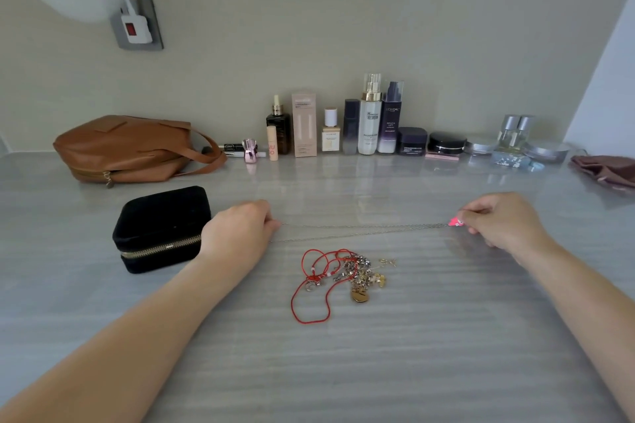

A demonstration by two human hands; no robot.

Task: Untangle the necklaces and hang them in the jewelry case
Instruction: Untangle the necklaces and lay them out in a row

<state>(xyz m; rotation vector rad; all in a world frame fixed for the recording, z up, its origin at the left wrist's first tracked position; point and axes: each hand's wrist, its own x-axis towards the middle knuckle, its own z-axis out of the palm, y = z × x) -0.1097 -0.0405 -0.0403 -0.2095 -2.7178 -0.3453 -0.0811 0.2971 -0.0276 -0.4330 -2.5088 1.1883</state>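
A thin silver chain necklace (364,229) is stretched across the table between my two hands. My left hand (237,233) pinches its left end. My right hand (501,223) pinches the right end at a small pink pendant (455,221). Just in front of the chain lies a tangled pile (360,276) of gold and silver jewelry with a red cord necklace (311,299) looping out of it to the left. The black velvet jewelry case (161,227) sits zipped shut at the left, right beside my left wrist.
A brown leather bag (130,148) lies behind the case. A row of cosmetic bottles and jars (371,124) lines the back wall. A dark red pouch (604,170) is at the far right. A wall socket with a plug (137,24) is upper left.
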